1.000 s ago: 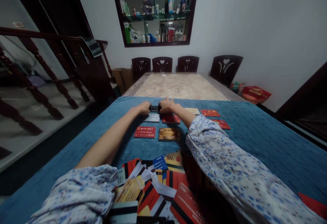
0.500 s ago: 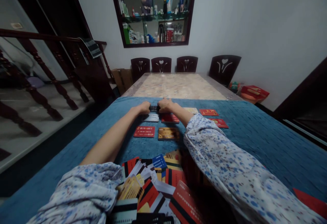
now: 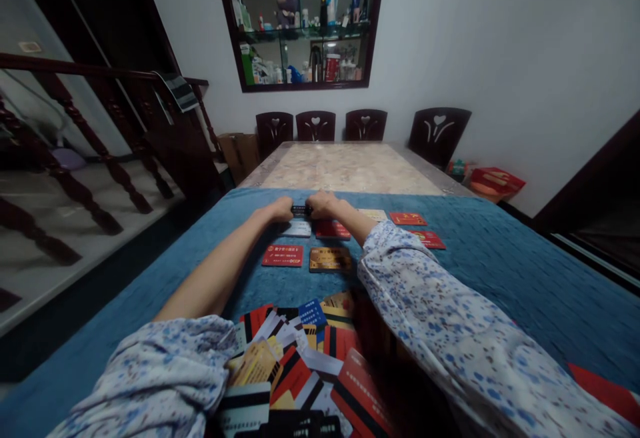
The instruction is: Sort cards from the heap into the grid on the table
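1. Across the near part of the surface [image 3: 340, 165] lies a blue cloth [image 3: 500, 245]; the far part shows a pale, mottled top.
2. Near the cloth's far edge, a black card stack [image 3: 301, 211] sits between the person's two hands, its middle visible and both ends covered.
3. Left hand [image 3: 281, 211]: grip pinching the stack's left end.
4. Right hand [image 3: 323, 204]: grip pinching the right end; most fingertips hidden from view.
5. Just nearer the person, a white card [image 3: 296, 228] lies beside a dark red card [image 3: 333, 230], both partly covered.
6. Next row: a red card marked DCEP [image 3: 283, 255] at left, a gold card [image 3: 330, 259] at right, slightly apart.
7. Right of the right hand: a cream card [image 3: 373, 215] and two further red cards [image 3: 408, 219], the nearer partly behind the patterned right sleeve [image 3: 450, 318].
8. Between the forearms, close to the person: a loose, overlapping pile of mixed cards [image 3: 300, 358], many showing dark stripes.
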A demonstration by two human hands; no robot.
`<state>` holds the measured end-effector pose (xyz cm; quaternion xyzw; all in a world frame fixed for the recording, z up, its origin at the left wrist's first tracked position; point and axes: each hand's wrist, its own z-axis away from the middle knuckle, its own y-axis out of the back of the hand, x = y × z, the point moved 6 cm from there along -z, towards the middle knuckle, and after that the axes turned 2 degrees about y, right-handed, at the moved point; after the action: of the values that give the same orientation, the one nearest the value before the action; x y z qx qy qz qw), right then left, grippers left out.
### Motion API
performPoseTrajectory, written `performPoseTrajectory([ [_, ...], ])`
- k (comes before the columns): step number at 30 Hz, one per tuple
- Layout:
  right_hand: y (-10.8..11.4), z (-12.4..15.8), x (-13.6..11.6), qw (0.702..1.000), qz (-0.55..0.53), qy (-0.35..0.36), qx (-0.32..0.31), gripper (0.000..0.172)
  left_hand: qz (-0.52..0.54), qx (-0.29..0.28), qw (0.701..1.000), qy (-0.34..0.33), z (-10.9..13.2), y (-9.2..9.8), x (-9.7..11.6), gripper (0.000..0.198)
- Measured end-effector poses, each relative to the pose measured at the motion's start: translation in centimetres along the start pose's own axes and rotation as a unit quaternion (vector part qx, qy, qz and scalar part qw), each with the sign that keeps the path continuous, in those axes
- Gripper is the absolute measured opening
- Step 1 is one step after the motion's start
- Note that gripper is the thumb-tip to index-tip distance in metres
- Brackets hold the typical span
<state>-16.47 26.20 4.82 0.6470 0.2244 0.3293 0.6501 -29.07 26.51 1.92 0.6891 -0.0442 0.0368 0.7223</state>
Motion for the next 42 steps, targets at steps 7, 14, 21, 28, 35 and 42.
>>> performPoseTrajectory([
  [7,0.9,0.9,0.7,1.0,-0.003,0.01,0.017,0.046,-0.001,0.054,0.998,0.017,0.9,1.3,-0.1,0.035],
  [14,1.8,3.3,1.3,0.997,0.0,0.032,0.067,0.033,-0.009,0.116,0.993,0.017,3.2,2.8,1.2,0.042],
  [21,2.4,6.7,1.2,0.993,0.011,0.043,0.11,0.026,-0.014,0.177,0.984,-0.011,6.5,3.6,5.2,0.028],
  [28,2.1,11.5,1.5,0.993,0.021,0.044,0.11,0.028,-0.027,0.175,0.984,-0.025,9.8,3.5,9.6,0.025],
  [35,1.0,17.3,2.8,0.994,0.015,0.022,0.102,0.025,-0.018,0.173,0.983,-0.06,13.2,3.1,14.1,0.024],
  [42,-0.8,22.6,4.5,0.996,0.005,0.011,0.09,0.023,0.008,0.158,0.982,-0.099,16.3,1.8,19.4,0.022],
])
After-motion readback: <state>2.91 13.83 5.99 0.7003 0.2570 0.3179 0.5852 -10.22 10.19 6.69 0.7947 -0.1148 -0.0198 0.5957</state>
